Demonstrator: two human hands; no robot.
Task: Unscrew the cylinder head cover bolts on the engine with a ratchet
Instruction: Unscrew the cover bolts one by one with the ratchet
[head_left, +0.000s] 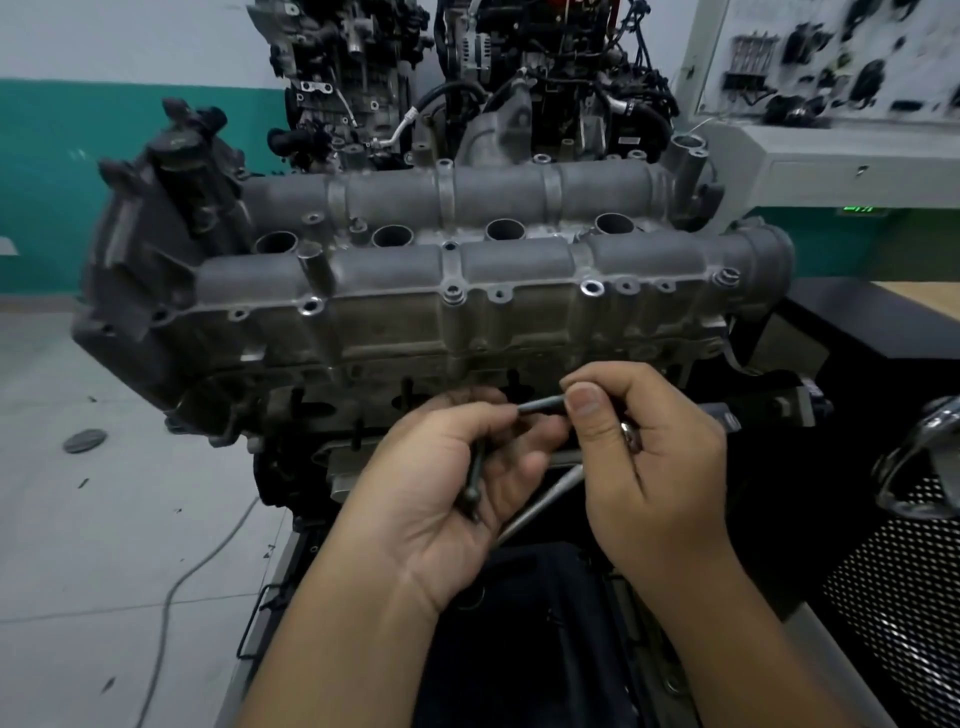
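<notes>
The grey cylinder head cover (467, 270) spans the middle of the view on the engine, with bolt holes along its front flange. One bolt head (453, 292) sits in that flange. In front of the engine, my left hand (457, 493) lies palm up and holds a long dark bolt (475, 483) in curled fingers. My right hand (644, 447) pinches another long bolt (540, 404) between thumb and forefinger, its tip toward the left fingers. A metal ratchet handle (540, 501) slants below the right hand; whether that hand grips it is hidden.
Two more engines (467, 78) stand behind. A grey cabinet (841, 171) with a parts board is at back right. A black perforated cart (893, 587) and a chrome part (930, 457) are at the right. A cable (197, 571) lies on the floor at left.
</notes>
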